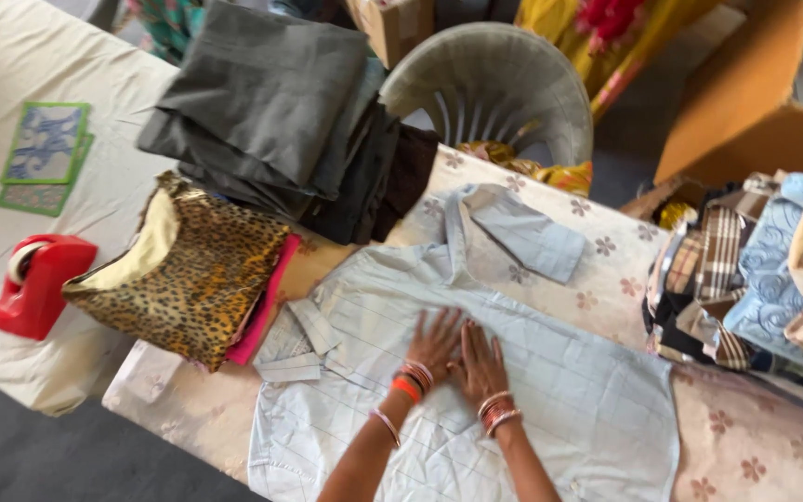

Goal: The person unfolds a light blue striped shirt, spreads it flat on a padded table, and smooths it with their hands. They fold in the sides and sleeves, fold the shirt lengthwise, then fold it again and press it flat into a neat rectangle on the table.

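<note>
Pressing flat, fingers together and extended, palms down: left hand and right hand lying side by side, nearly touching, on the middle of a pale blue checked shirt. Gripping nothing, only resting on the cloth. Wearing bangles at both wrists, orange and silver.

Lying spread across a floral tablecloth, with one sleeve folded over at the far side and the collar turned toward the left.

Sitting just left of the collar: a leopard-print fabric bundle stacked on a pink cloth. Piling up beyond that: folded grey trousers. Resting farther left on a white sheet: a red tape dispenser and green-edged cards. Heaping at the right edge: plaid and blue patterned fabrics. Standing behind the table: a grey plastic chair.
</note>
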